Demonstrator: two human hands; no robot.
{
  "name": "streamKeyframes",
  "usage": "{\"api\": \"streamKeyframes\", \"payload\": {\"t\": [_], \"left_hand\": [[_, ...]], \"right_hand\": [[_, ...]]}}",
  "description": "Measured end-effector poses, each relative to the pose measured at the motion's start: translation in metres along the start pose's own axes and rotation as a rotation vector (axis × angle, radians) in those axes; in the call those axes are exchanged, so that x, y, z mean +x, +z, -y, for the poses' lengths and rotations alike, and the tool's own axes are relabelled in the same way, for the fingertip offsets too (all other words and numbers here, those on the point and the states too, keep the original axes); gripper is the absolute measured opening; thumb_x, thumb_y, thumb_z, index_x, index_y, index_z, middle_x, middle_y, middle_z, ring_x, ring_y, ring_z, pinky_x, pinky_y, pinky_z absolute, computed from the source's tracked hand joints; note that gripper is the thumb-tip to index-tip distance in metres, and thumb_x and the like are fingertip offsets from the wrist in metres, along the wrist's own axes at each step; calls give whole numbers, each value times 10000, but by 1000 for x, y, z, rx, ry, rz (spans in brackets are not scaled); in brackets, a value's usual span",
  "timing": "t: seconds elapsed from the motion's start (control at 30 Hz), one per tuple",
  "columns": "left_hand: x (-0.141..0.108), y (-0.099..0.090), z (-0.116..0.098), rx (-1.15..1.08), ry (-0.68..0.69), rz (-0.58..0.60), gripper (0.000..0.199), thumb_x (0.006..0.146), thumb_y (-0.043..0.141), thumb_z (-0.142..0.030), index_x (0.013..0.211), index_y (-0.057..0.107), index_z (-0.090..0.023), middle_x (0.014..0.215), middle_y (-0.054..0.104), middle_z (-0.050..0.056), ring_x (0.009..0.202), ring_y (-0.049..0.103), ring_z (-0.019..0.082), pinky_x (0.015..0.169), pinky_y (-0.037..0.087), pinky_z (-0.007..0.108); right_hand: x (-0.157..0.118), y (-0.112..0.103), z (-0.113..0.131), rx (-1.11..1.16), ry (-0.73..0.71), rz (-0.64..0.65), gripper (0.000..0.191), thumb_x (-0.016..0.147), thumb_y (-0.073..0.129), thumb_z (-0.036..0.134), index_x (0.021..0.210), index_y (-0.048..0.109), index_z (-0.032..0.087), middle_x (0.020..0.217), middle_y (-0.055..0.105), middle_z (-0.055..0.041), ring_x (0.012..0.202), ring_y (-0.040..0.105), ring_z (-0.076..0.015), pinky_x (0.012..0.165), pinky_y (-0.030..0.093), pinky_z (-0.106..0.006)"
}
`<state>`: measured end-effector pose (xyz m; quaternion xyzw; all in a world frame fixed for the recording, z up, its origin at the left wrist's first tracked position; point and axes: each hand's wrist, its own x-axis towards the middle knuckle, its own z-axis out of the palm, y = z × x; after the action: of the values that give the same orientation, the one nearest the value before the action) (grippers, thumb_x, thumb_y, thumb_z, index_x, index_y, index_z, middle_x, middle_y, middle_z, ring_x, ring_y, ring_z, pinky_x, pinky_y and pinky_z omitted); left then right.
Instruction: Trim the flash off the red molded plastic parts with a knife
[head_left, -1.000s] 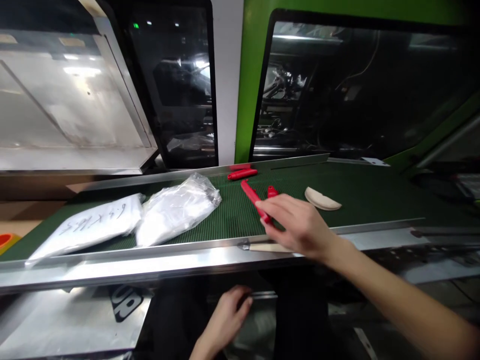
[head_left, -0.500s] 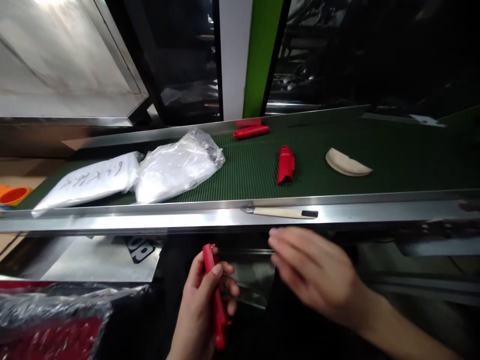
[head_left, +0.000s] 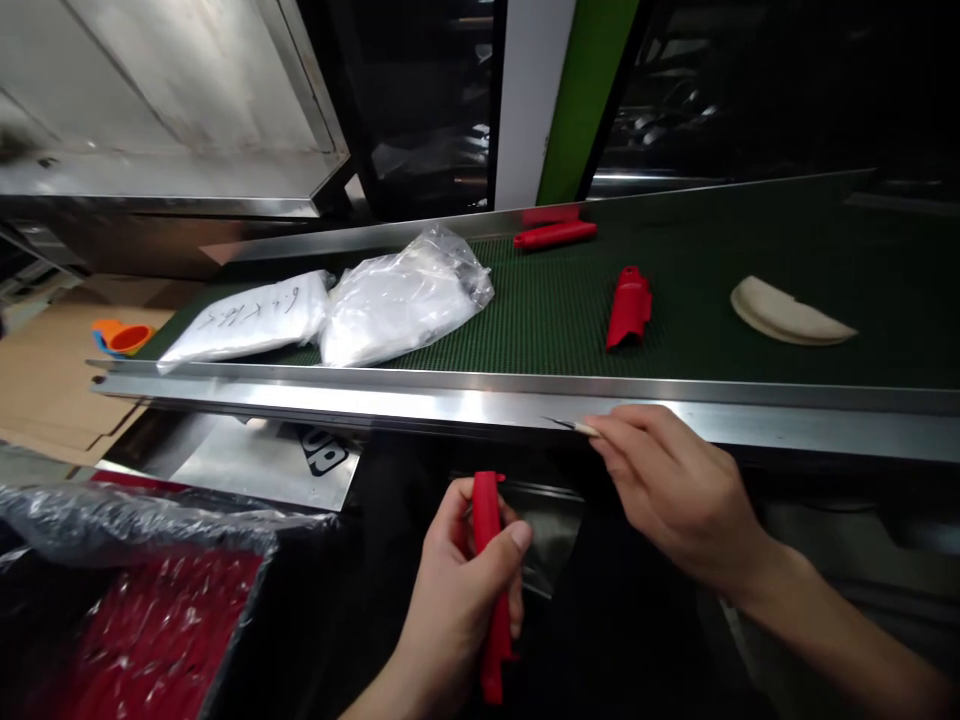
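Head view — left grip [head_left: 469,580] wraps red handle [head_left: 489,560]; right grip [head_left: 675,490] pinches knife [head_left: 577,427].

Conveyor belt [head_left: 540,320] runs left to right, metal rail [head_left: 450,405] along its near edge. On the belt: two plastic bags [head_left: 337,310] side by side at left, a long plastic part [head_left: 555,235] at the far edge, a short plastic part [head_left: 628,307] mid-belt, a flat curved piece [head_left: 787,312] to the right. Right hand [head_left: 675,490] rests at the rail, on a small knife [head_left: 574,426]. Left hand [head_left: 457,600] sits below the rail, gripping a plastic handle [head_left: 489,580] upright. Bag-lined bin [head_left: 150,620] lies lower left.
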<state>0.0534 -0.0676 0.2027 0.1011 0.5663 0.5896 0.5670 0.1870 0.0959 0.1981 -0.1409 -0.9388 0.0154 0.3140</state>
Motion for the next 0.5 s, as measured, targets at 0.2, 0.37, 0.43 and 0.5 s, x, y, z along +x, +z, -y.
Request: {"api": "streamKeyframes", "payload": {"t": [0.2, 0.37, 0.43, 0.5], "left_hand": [[-1, 1, 5, -53, 18, 21, 354, 928, 504, -558, 920, 495, -205, 447, 469, -56, 319, 361, 84, 314, 280, 144], [-9, 0, 5, -118, 26, 81, 356, 969, 377, -493, 980, 553, -183, 561, 576, 8, 341, 427, 92, 331, 329, 157], [-13, 0, 3, -131, 5, 79, 337, 961, 394, -475, 1034, 548, -185, 610, 615, 29, 348, 452, 98, 332, 330, 155], [-17, 1, 1, -141, -4, 65, 342, 954, 409, -468, 1074, 548, -180, 636, 632, 43, 347, 464, 100, 326, 321, 149]], "right_hand": [[-1, -19, 38, 478, 262, 64, 422, 933, 555, 54, 1336, 534, 178, 1165, 633, -37, 1036, 615, -91, 922, 491, -167], [-3, -22, 48, 600, 205, 183, 511, 939, 527, 23, 1418, 474, 193, 1035, 620, -14, 914, 608, -57, 803, 501, -142], [-2, -23, 49, 580, 161, 208, 503, 935, 514, 4, 1408, 485, 171, 1108, 599, -44, 971, 595, -68, 812, 502, -156], [-1, -25, 49, 516, 129, 202, 480, 924, 512, -11, 1375, 523, 151, 1167, 586, -71, 1033, 577, -99, 843, 504, -200]]}}
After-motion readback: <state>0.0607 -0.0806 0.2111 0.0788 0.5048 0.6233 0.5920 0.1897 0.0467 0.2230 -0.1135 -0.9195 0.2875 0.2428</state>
